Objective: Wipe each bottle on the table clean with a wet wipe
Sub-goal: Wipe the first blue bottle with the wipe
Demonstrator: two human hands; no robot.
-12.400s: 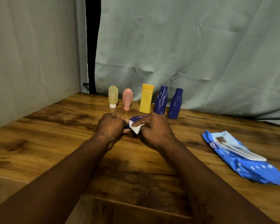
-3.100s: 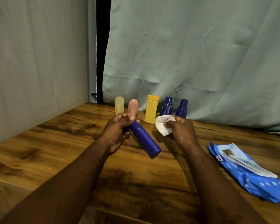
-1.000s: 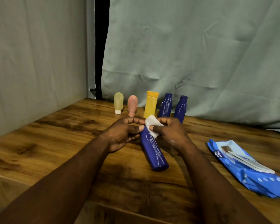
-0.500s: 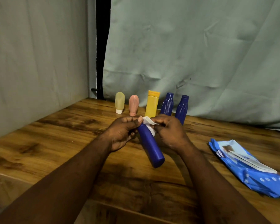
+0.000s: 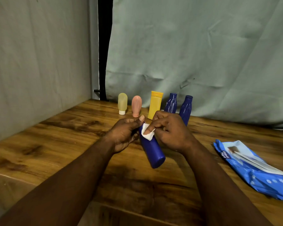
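The left hand (image 5: 126, 134) curls its fingers round the top end of a blue bottle (image 5: 152, 152) held tilted above the table (image 5: 55, 144), its base toward the near side. The right hand (image 5: 171, 132) pinches a white wipe (image 5: 147, 132) against the bottle's upper part.

Five more bottles stand in a row at the far edge.

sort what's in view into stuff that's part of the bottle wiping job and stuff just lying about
In the job:
- dark blue plastic bottle held by the left hand
- white wet wipe pinched in the right hand
- pale yellow tube
- pink tube
- yellow bottle
- standing dark blue bottles
- blue wet-wipe pack

Just there:
- wooden table
- grey-green cloth backdrop
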